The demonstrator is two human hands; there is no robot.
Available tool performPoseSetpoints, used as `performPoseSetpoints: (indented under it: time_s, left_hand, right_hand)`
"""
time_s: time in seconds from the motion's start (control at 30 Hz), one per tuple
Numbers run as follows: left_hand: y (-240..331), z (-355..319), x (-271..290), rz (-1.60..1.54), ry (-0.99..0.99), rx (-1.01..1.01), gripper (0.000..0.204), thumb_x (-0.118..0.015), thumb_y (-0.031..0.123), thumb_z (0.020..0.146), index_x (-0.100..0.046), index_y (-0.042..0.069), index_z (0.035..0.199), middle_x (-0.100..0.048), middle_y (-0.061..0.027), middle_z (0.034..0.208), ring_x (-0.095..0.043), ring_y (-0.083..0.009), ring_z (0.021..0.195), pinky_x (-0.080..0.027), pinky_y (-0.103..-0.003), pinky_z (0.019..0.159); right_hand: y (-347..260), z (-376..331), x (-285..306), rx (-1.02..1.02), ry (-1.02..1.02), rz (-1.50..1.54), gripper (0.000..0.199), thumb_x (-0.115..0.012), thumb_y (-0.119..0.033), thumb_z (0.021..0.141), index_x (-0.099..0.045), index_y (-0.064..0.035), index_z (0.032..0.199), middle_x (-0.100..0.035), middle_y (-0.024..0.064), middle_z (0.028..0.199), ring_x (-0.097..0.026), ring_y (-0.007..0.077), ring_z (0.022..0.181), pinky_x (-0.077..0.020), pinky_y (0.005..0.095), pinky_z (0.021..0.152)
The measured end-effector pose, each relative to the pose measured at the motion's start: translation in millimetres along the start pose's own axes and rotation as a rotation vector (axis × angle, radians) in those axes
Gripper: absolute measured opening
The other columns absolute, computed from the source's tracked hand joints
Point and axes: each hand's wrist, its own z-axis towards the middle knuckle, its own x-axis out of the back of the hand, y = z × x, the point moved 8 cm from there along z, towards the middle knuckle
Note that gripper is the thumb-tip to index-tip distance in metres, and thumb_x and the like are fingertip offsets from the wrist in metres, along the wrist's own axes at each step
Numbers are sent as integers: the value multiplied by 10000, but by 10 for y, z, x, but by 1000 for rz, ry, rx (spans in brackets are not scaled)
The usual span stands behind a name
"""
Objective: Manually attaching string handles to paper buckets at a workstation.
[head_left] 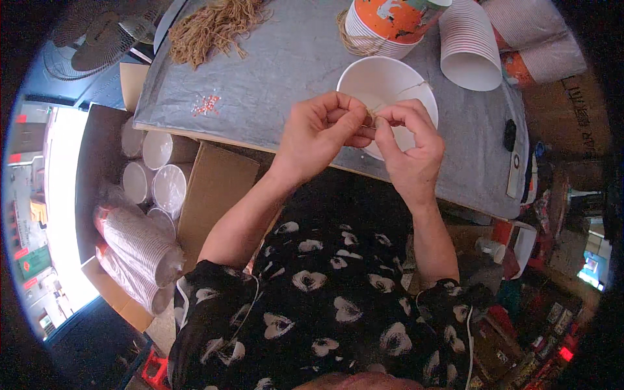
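My left hand and my right hand meet above the near rim of a white paper bucket. Both are closed, fingertips pinching a thin tan string between them. One strand of it runs over the bucket's opening toward the far right rim. Fingers hide most of the pinched part, so I cannot tell whether it is knotted. Behind the bucket stands a stack of orange printed paper buckets, with loops of tan string against its left side.
A bundle of tan strings lies at the table's far left, near scattered red and white bits. Stacked white buckets lie at the right, with a utility knife by the edge. A cardboard box of wrapped buckets stands left below.
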Motion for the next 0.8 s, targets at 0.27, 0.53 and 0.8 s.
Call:
performPoseSetpoints:
  time_s: [0.27,0.53,0.8]
  left_hand:
    - [6,13,-40,92,-26,-20,201,-604,139,984,-610,-57,1029,-707,-121,908,-699,-164,802,-600,-295,724]
    - [0,31,-56,15,4,32,219,-607,152,985,-613,-62,1029,-708,-116,909,-692,-157,793,-594,-287,720]
    - [24,31,-90,98,-18,-40,218,-608,150,984,-614,-64,1026,-706,-115,898,-685,-148,768,-592,-282,720]
  right_hand:
    - [-50,27,35,86,6,-102,105,-702,-2,783,-646,-14,872,-630,78,861,-621,215,825,-501,330,757]
    - [73,25,96,-52,38,45,114,-718,-14,774,-656,-30,869,-633,75,856,-619,212,819,-492,344,785]
    - [-34,35,84,134,30,-189,138,-746,-52,754,-652,-25,851,-628,64,838,-620,208,836,-493,335,786]
